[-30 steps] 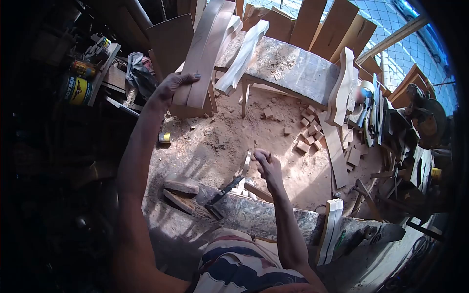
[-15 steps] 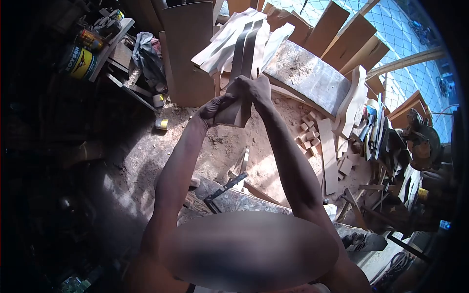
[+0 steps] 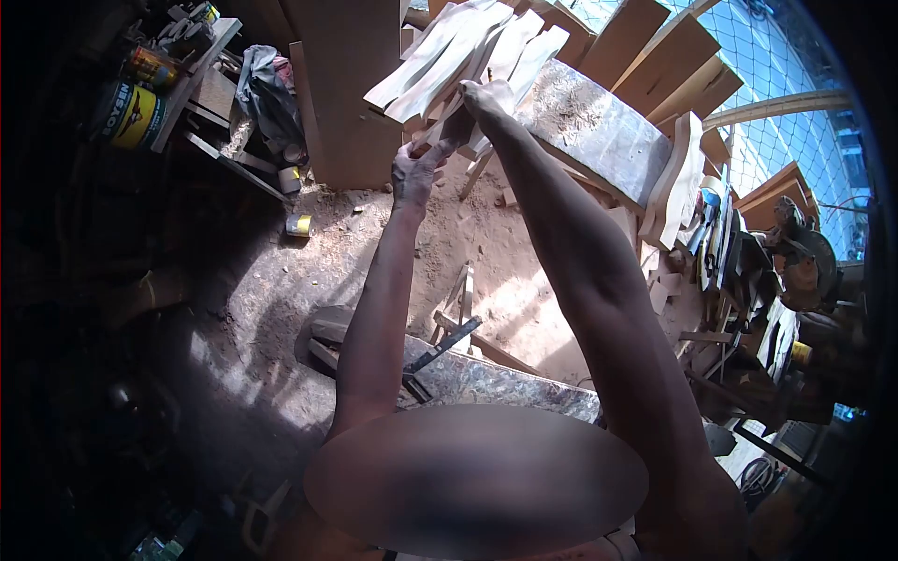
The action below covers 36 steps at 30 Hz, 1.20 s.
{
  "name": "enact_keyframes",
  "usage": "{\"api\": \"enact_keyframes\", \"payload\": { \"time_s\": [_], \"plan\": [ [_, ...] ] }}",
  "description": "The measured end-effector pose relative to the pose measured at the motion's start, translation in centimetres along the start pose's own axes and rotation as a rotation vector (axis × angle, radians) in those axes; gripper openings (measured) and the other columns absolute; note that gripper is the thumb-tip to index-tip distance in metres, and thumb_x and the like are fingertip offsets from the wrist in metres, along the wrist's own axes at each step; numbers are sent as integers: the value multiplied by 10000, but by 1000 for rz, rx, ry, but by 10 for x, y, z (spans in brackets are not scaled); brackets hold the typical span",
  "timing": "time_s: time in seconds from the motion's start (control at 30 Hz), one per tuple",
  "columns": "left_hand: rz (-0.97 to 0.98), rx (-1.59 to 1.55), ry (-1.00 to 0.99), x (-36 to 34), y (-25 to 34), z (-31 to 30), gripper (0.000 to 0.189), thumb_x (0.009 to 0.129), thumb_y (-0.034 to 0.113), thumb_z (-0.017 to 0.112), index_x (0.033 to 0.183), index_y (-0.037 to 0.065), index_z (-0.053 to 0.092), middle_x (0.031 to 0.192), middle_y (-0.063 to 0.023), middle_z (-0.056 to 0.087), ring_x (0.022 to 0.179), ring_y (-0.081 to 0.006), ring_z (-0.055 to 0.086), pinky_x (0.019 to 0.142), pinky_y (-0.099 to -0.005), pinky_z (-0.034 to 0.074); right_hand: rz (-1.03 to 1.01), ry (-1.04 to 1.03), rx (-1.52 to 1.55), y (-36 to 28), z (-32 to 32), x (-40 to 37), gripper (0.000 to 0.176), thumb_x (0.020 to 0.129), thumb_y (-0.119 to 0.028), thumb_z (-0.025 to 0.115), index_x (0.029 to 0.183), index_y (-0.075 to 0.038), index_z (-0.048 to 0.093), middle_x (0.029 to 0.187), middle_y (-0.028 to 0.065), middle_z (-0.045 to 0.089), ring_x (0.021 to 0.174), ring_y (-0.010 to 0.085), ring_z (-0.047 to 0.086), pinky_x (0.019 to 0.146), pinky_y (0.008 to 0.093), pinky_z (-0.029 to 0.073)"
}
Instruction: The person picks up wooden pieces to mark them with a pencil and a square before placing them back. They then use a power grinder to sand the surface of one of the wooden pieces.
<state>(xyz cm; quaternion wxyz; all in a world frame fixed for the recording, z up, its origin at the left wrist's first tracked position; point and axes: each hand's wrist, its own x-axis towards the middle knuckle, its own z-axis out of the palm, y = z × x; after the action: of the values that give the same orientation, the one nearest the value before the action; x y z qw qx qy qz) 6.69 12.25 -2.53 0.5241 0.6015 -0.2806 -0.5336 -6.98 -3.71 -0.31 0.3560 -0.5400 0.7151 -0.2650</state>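
Note:
My left hand (image 3: 418, 176) is closed on the near end of a curved wooden piece (image 3: 456, 128), held out at arm's length. My right hand (image 3: 488, 101) grips the same piece farther along, its fingers partly hidden behind the wood. A thin dark stick, like a pencil (image 3: 489, 75), pokes up from the right hand. Beyond both hands, several pale wavy-cut wooden pieces (image 3: 432, 61) lie side by side, and the held piece overlaps them in this view.
A sawdust-covered board (image 3: 599, 126) lies right of the wavy pieces. Brown panels (image 3: 351, 93) lean at the back left, others before a wire mesh. Paint cans (image 3: 136, 117) stand on a left shelf. Nearer my body is a worn bench (image 3: 496, 379) with a dark metal bar (image 3: 444, 346).
Both hands have moved forward with the wooden piece, toward the wavy-cut pieces. The piece is now tilted and seen more end-on. My left hand's grip shows more from the side.

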Motion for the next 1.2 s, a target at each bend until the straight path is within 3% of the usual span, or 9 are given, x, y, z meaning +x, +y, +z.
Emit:
{"api": "enact_keyframes", "payload": {
  "time_s": [0.13, 0.23, 0.27, 0.37, 0.5, 0.77, 0.93, 1.1, 1.2],
  "plan": [
    [-85, -178, 13, 36, -32, -14, 419, 894, 422, 879, 1151, 134, 715, 1048, -35, 769, 880, -128, 759, 708, -291, 526, -106, -98, -202, -1, -18, 1, 824, 955, -724, 598, 928, 78, 783, 940, 312, 765, 979, 440, 770, 907, 489, 585],
    [-202, -127, -27, 62, -55, -23, 538, 870, 501, 869, 1292, 195, 734, 1199, 36, 795, 1072, -130, 747, 916, -378, 478, -100, -4, -198, 3, -51, -31, 799, 947, -671, 659, 1152, 96, 745, 1136, 338, 754, 1110, 457, 744, 977, 493, 570],
    [-106, -136, -42, 64, -58, -20, 462, 846, 445, 897, 1141, 150, 699, 1034, -11, 765, 833, -142, 774, 713, -338, 531, -114, 48, -115, 26, -54, -32, 803, 958, -663, 663, 1221, 94, 715, 1165, 335, 751, 1138, 451, 736, 993, 491, 563],
    [-171, -297, 127, 55, -67, 2, 588, 791, 497, 920, 1195, 155, 662, 1034, -8, 749, 784, -136, 745, 679, -296, 529, -96, 84, 23, 89, -56, -34, 821, 993, -646, 654, 1352, 92, 648, 1227, 333, 739, 1209, 444, 711, 1045, 489, 537],
    [-216, -359, 169, 76, -86, 2, 734, 749, 539, 931, 1294, 165, 613, 1133, -57, 718, 955, -205, 755, 879, -407, 603, -156, 57, 21, 116, -50, -27, 905, 1035, -680, 582, 1467, 115, 559, 1283, 359, 709, 1288, 488, 658, 1133, 486, 486],
    [-110, -480, 80, 114, -87, 11, 925, 761, 565, 938, 1474, 125, 546, 1297, -105, 640, 1146, -276, 680, 1039, -489, 550, -340, 70, 61, 102, -44, 27, 794, 1098, -631, 491, 1327, 124, 581, 1084, 426, 688, 1089, 560, 683, 979, 563, 531],
    [-391, -466, 21, 55, -72, 19, 1037, 755, 672, 918, 1543, 135, 513, 1382, -89, 626, 1238, -242, 631, 1050, -528, 527, -159, -182, 87, 118, -41, 76, 536, 1172, -286, 342, 1567, 54, 468, 1285, 407, 641, 1133, 543, 669, 1009, 549, 536],
    [-307, -550, -279, 58, -73, 43, 1037, 747, 670, 925, 1546, 152, 515, 1443, -84, 627, 1273, -247, 621, 1051, -530, 536, -304, -110, 104, 152, -5, 100, 503, 1173, -307, 331, 1524, -6, 530, 1386, 410, 584, 1219, 535, 638, 1055, 558, 509],
    [-281, -539, -148, 72, -73, 52, 895, 767, 528, 945, 1491, 157, 570, 1378, -71, 663, 1234, -248, 655, 1000, -505, 585, -319, -96, 6, 144, -9, 100, 442, 1158, -294, 351, 1415, -34, 601, 1295, 338, 649, 1192, 505, 656, 1027, 557, 521]
  ]
}}
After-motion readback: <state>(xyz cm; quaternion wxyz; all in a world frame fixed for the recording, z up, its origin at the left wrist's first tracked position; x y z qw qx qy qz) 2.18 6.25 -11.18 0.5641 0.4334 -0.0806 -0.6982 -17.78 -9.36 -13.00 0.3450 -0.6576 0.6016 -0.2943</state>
